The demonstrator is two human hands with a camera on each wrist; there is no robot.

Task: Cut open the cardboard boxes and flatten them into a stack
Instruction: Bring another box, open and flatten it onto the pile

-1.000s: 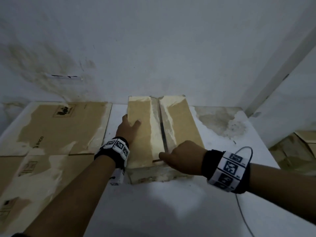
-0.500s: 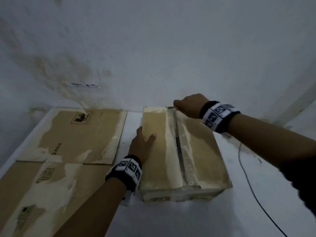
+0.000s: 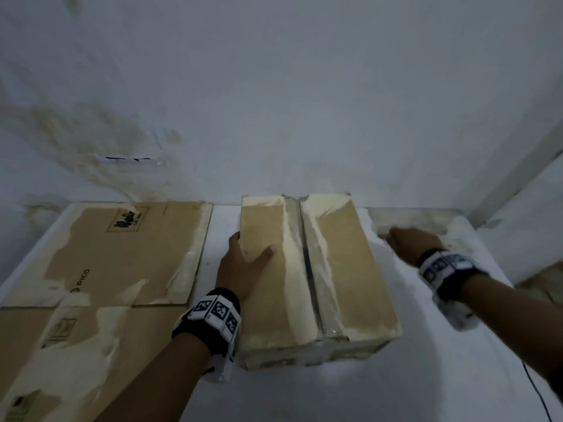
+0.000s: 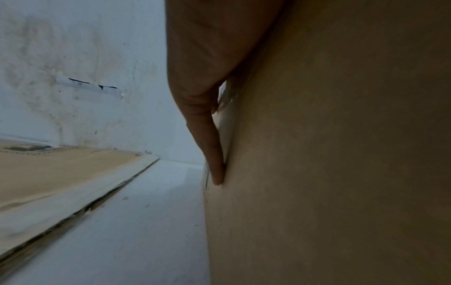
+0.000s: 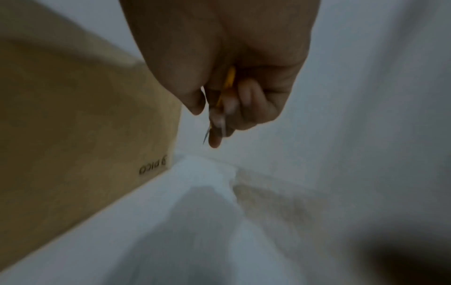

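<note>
Keep the left hand (image 3: 243,269) spread flat on the top and left edge of the cardboard box (image 3: 335,263), which stands on the white table (image 3: 426,376) between the flattened cardboard (image 3: 115,254) and the right hand (image 3: 409,243), with thumb well away from the centre seam. Hold the yellow-handled knife (image 5: 228,83), clenched in the right hand off the box's right side, blade away from the body (tip shows just past the fingers). Set it down or bring it to the next taped edge before lifting flaps, judging the top seam already slit.
</note>
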